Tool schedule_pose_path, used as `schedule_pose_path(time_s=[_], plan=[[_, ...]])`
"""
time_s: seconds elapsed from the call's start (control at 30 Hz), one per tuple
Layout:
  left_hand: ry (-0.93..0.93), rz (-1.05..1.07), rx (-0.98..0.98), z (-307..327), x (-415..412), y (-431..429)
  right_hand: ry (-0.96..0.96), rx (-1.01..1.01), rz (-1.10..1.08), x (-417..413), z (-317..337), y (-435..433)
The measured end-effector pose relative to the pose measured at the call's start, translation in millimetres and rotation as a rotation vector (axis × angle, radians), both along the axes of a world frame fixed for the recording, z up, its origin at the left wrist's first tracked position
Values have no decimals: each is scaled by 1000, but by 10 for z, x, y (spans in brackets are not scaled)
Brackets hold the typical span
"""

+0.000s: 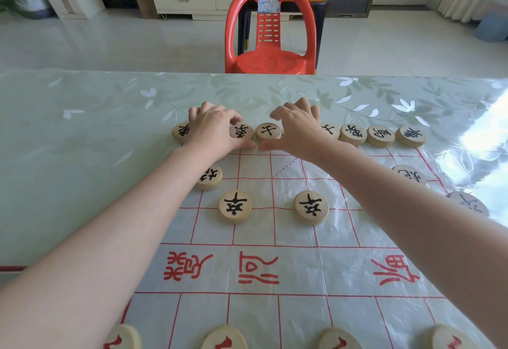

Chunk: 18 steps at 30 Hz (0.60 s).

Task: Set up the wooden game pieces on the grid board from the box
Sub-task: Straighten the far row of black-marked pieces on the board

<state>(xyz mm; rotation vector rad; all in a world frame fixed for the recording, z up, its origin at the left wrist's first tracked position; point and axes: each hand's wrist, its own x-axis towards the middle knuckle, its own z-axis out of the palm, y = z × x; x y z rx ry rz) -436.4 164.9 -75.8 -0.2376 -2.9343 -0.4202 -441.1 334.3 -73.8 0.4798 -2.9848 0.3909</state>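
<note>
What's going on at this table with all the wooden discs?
A person is laying out a board game. Their left hand pinches a round pale wooden disc with a black character in the far row, and their right hand curls round the neighbouring disc. More black-marked discs line the far edge of the red-lined plastic grid sheet. Red-marked discs sit along the near edge.

Fig.: black-marked pieces [235, 206] ×12 vis.; red-marked pieces [224, 338] ×4; left hand [213, 128], right hand [298, 128]; board [299, 269] ×1; chair [270, 61] ×1.
</note>
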Motion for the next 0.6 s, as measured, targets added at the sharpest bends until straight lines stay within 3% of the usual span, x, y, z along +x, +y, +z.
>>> schedule_pose_path(time_s=[0.13, 0.6], plan=[[-3, -25, 51, 21, 33, -31, -70, -112, 27, 24, 22, 54], [-138, 52, 87, 160, 134, 19, 1, -63, -55, 19, -26, 48]])
